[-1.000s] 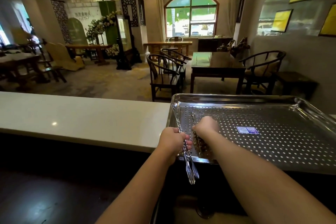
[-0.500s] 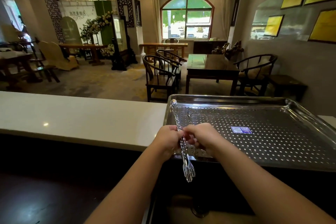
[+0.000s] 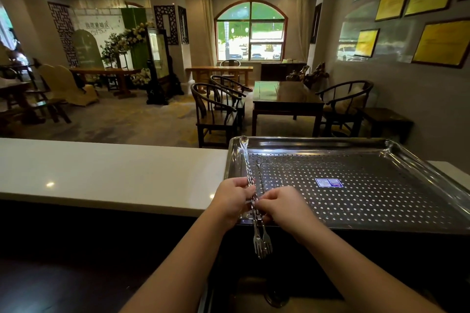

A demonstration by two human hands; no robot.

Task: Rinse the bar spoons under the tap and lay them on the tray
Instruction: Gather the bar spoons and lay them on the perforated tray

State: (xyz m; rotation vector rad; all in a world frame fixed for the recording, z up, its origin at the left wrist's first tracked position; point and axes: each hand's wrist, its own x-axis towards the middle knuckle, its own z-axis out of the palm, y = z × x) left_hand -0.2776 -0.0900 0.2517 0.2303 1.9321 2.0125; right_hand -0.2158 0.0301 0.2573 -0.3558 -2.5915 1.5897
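Bare white stone countertop (image 3: 101, 173) open at left. Perforated steel tray (image 3: 368, 201) floor free to the right; raised rim bounds it; blue sticker (image 3: 328, 183) mid-floor.

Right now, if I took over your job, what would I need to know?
Left hand: grips the bar spoons by their twisted stems.
Right hand: pinches the same bundle.
Spoons: bowl end over the tray's left rim, fork ends hanging over its near edge, above the dark sink.
Done: one spoon already seems to lie on the tray.
Left: lay these flat on the tray.
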